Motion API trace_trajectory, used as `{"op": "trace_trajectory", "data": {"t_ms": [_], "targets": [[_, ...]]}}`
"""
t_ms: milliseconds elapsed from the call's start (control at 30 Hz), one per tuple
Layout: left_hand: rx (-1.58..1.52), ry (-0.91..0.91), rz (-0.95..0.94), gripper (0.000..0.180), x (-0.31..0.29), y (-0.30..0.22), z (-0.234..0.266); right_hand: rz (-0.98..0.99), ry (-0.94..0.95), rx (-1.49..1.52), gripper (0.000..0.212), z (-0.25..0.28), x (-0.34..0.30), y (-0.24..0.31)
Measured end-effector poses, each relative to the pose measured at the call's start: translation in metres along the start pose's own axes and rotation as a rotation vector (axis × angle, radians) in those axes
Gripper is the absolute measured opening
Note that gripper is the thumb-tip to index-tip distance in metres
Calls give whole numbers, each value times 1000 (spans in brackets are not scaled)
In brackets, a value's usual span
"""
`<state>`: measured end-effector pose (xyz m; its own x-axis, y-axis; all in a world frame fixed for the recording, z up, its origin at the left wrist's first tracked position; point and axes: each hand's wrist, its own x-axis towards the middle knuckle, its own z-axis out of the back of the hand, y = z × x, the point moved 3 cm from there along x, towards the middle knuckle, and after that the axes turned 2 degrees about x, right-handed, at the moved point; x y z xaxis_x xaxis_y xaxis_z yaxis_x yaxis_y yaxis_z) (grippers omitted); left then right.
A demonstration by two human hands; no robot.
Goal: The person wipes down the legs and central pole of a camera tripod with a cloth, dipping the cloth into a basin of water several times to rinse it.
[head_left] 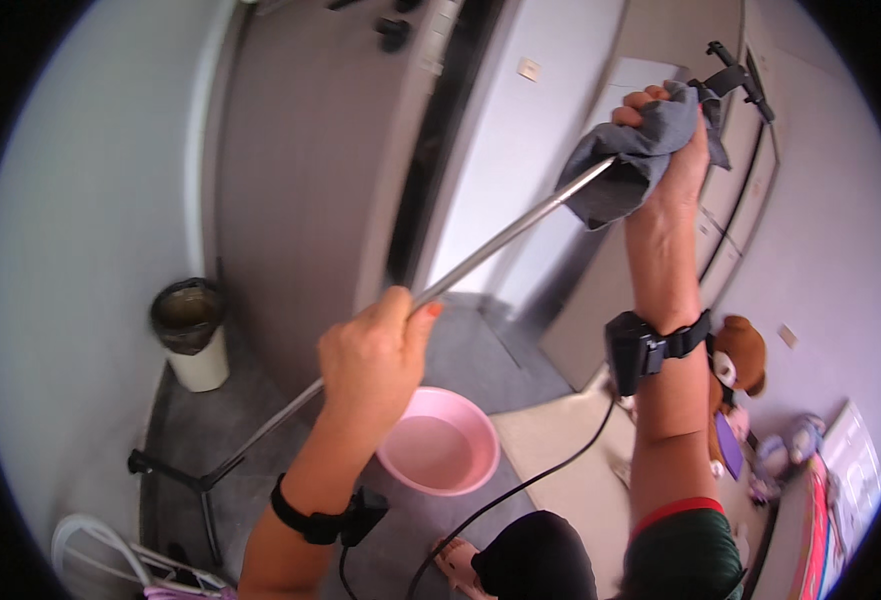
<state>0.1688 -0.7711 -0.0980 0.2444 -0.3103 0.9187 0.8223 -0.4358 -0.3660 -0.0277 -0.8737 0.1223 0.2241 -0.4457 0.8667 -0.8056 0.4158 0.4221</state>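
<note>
A slim silver metal pole slants across the middle of the view, from lower left to upper right. Its black legged base is at the lower left, and a black crossbar tops its far end. Around the pole's middle my left hand is closed. Higher up, my right hand grips a grey cloth wrapped about the pole. The cloth's loose end hangs below that hand and hides part of the pole. Each wrist carries a strapped black device.
A pink basin stands on the grey floor below the pole. Left of it is a white bin with a black liner, beside a grey-brown door. Plush toys sit at the right. A black cable runs between my arms.
</note>
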Motion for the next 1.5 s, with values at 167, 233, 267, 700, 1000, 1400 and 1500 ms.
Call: {"op": "trace_trajectory", "data": {"t_ms": [167, 233, 267, 700, 1000, 1400, 1500], "targets": [[34, 64, -52, 33, -33, -18, -26, -14, -248, -110, 36, 40, -50, 15], [85, 112, -22, 33, -47, -27, -40, -15, -265, -57, 38, 61, -70, 26], [86, 114, -37, 33, -51, -32, -49, -15, -292, -57, 38, 70, -79, 31], [217, 438, 30, 27, -116, -44, -179, -7, -721, 148, 40, 273, -195, -23], [-61, 559, 71, 23, -97, -108, -354, -47, -1018, -166, 36, 354, -252, -43], [-119, 427, 212, 23, -93, -80, -408, -762, -261, -722, 31, 429, -278, 6], [-132, 490, 193, 23, -86, -80, -410, -757, -439, -899, 46, 452, -281, 45]]}}
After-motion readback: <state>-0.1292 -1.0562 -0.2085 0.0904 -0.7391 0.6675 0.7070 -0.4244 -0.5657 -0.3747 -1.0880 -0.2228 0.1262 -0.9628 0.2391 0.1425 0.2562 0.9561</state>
